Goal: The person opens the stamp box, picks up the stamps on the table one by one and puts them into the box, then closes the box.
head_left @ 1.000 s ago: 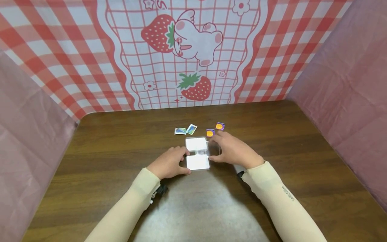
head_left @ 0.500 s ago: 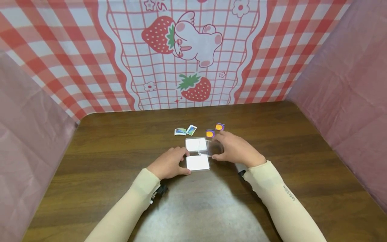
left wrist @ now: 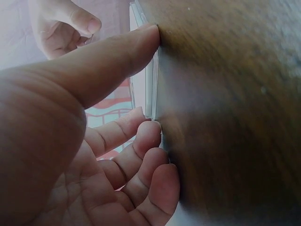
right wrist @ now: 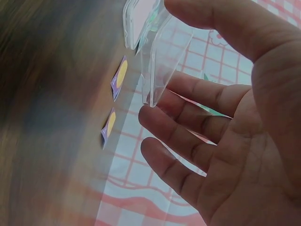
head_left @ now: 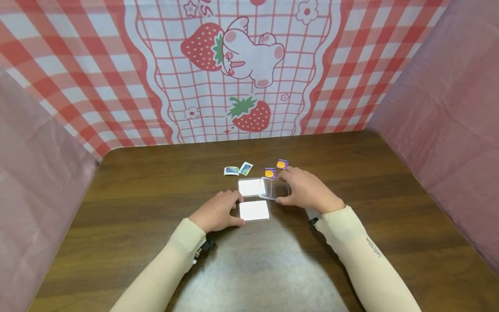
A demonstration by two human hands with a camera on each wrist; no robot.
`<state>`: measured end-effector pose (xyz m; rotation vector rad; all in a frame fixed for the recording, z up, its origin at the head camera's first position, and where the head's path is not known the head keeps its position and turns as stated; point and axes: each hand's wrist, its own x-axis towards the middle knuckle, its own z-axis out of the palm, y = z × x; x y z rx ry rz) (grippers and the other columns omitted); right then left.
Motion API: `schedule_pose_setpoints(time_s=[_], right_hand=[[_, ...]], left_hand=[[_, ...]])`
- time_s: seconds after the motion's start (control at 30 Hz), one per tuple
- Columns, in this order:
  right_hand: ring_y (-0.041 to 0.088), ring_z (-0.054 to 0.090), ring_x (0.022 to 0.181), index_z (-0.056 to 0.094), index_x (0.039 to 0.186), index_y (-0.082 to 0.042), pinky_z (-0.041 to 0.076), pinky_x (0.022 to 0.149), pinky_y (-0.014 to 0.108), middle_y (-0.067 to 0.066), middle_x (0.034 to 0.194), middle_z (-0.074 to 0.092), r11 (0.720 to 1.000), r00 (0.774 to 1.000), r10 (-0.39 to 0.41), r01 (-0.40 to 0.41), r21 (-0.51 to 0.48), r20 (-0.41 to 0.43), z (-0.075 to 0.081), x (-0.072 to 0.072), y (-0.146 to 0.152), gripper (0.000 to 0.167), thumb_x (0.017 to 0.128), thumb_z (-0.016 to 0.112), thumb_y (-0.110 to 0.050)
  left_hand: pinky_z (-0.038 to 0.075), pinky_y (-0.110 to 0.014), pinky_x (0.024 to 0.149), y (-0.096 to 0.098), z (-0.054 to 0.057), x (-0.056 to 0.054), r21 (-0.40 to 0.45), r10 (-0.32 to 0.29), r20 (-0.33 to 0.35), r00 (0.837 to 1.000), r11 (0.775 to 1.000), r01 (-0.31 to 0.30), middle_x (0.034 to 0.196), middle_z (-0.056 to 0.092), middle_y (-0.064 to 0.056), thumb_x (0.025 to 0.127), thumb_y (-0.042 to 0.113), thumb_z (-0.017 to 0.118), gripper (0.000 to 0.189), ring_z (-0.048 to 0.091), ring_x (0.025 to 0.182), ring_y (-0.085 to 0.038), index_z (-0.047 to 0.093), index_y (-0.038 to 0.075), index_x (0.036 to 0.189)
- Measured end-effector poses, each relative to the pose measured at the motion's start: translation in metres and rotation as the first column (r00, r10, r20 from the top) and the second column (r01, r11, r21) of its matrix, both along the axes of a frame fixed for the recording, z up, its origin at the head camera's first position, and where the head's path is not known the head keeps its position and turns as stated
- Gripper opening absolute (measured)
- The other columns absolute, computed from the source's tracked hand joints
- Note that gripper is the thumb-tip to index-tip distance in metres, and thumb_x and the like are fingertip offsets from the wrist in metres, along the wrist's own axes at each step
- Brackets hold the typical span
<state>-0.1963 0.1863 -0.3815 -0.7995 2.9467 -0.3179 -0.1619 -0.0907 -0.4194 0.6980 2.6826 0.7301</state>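
Note:
My left hand (head_left: 217, 211) grips the left end of a shallow clear case with a white inside (head_left: 254, 210), thumb on its near edge and fingers on its far edge. In the left wrist view the case (left wrist: 149, 89) appears edge-on, close to the tabletop. My right hand (head_left: 309, 188) pinches a clear plastic lid (head_left: 273, 189) by its right end, with thumb and fingertips. The lid (right wrist: 160, 59) is seen above the table in the right wrist view. From the head view, its left part overlaps a second white-filled clear case (head_left: 249, 187).
Beyond the cases lie two small blue-green picture cards (head_left: 231, 170) and two purple cards with orange circles (head_left: 270, 173). The brown wooden table (head_left: 156, 173) meets a red checked cloth (head_left: 249, 69) at the back. Pink cloth walls (head_left: 432, 99) stand on both sides.
My right hand has moved slightly right with the clear lid, leaving the near case and the gap between the cases uncovered. My left hand has stayed at the near case.

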Motion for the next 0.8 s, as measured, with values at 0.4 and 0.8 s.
schedule_pose_setpoints(time_s=[0.4,0.8], right_hand=[[0.023,0.063,0.100,0.068,0.127,-0.007,0.054,0.088,0.047,0.008,0.119,0.066,0.999,0.999,-0.028,0.029,-0.014,0.041,-0.006,-0.006,0.010,0.058,0.082,0.087,-0.039],[0.026,0.060,0.110,0.067,0.128,-0.004,0.053,0.092,0.049,0.011,0.123,0.063,0.999,0.998,-0.037,0.038,-0.021,0.059,-0.007,-0.009,0.018,0.057,0.085,0.086,-0.036]], left_hand=[[0.048,-0.038,0.089,0.000,0.001,0.001,0.003,0.005,0.004,1.000,1.000,-0.005,0.106,0.062,-0.004,0.085,0.036,0.087,0.054,0.056,0.098,-0.019,0.061,0.010,0.125],[0.048,-0.038,0.088,0.001,0.001,0.001,0.000,0.009,0.006,1.000,1.000,-0.009,0.104,0.062,-0.003,0.085,0.036,0.087,0.055,0.056,0.096,-0.018,0.061,0.010,0.126]])
